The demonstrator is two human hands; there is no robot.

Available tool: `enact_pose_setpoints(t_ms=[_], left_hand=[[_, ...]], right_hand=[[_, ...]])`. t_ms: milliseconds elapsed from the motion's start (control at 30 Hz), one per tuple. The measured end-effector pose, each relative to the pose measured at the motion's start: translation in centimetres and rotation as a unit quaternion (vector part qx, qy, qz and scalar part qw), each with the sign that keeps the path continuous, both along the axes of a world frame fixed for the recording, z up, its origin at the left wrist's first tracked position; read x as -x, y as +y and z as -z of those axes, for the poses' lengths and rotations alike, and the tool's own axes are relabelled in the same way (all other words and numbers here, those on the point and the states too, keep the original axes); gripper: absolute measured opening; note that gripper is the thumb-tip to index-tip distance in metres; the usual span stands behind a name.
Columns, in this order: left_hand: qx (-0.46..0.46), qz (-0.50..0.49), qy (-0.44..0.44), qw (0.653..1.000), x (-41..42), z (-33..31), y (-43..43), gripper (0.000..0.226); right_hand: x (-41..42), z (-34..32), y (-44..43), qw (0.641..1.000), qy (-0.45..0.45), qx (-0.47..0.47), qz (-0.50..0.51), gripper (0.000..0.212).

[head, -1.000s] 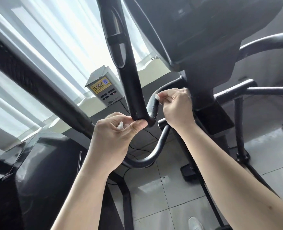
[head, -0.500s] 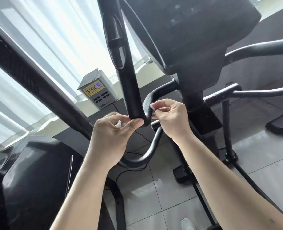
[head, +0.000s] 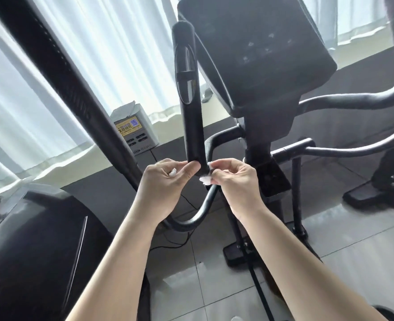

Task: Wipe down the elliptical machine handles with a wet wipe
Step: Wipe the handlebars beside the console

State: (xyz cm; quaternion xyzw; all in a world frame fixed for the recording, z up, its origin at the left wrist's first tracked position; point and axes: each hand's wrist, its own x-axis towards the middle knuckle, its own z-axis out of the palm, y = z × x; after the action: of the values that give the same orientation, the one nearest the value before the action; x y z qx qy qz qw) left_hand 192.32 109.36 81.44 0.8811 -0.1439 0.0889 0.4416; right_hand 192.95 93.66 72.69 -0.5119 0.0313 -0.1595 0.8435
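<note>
Head camera, looking forward and down past two bare forearms at a black elliptical machine. An upright padded handle (head: 190, 126) rises in the centre, just left of the dark console (head: 260, 54). Both hands meet at the handle's lower end, where the padding gives way to a curved bar. The left hand (head: 165, 184) has its fingers curled and its thumb against the handle, pinching a scrap of white. The right hand (head: 233, 181) pinches the wet wipe (head: 205, 180) from the other side. The wipe seems to be looped round the handle's base, an end in each hand, likely so it can be drawn all the way round. Behind, a small box (head: 134, 133) sits below pale curtains (head: 122, 54).
</note>
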Motion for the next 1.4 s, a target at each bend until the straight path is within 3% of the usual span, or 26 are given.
enact_pose_setpoints(t_ms=[100,233,300,367,467,567,700,900,1000,1100,1200,1300,1400], left_hand=[[0.018,-0.009,0.023,1.000,0.3,0.2,0.4,0.038],[0.055,-0.019,0.034,0.998,0.4,0.8,0.5,0.050],[0.075,-0.020,0.045,0.996,0.3,1.0,0.7,0.050],[0.089,-0.025,0.050,0.994,0.2,1.1,0.9,0.045],[0.102,-0.031,0.051,0.993,0.1,1.1,1.0,0.041],[0.108,-0.024,0.050,0.993,0.1,1.1,0.6,0.040],[0.125,-0.026,0.041,0.991,0.0,1.6,0.4,0.039],[0.169,-0.027,0.035,0.985,0.6,2.4,0.2,0.023],[0.171,-0.033,0.043,0.984,1.1,3.8,0.6,0.016],[0.128,-0.024,0.074,0.989,1.8,6.0,1.2,0.014],[0.109,0.011,0.127,0.986,2.9,7.5,1.4,0.016],[0.151,0.065,0.118,0.979,3.8,8.0,1.1,0.016],[0.189,0.090,0.103,0.973,4.4,8.2,0.9,0.013]], right_hand=[[1.1,-1.1,0.3,1.000,-0.008,-0.012,-0.006,0.018],[2.5,-3.9,-0.2,0.994,-0.077,-0.062,-0.050,0.016],[2.4,-5.5,-0.8,0.987,-0.152,0.029,0.036,0.017],[1.9,-6.5,-1.0,0.942,-0.235,0.180,0.160,0.023],[1.5,-6.0,0.2,0.854,-0.307,0.354,0.227,0.019],[1.5,-4.0,1.0,0.806,-0.345,0.412,0.249,0.013],[1.2,-1.5,1.1,0.778,-0.366,0.443,0.254,0.016],[1.0,2.7,1.4,0.790,-0.282,0.478,0.258,0.023],[1.8,4.3,0.8,0.834,-0.203,0.465,0.217,0.023],[3.6,4.5,0.6,0.909,-0.122,0.374,0.135,0.028],[5.1,3.8,0.3,0.970,-0.082,0.230,0.022,0.018],[6.3,3.2,-0.1,0.988,-0.074,0.109,-0.080,0.015],[7.0,3.0,-0.2,0.990,-0.042,0.106,-0.089,0.018]])
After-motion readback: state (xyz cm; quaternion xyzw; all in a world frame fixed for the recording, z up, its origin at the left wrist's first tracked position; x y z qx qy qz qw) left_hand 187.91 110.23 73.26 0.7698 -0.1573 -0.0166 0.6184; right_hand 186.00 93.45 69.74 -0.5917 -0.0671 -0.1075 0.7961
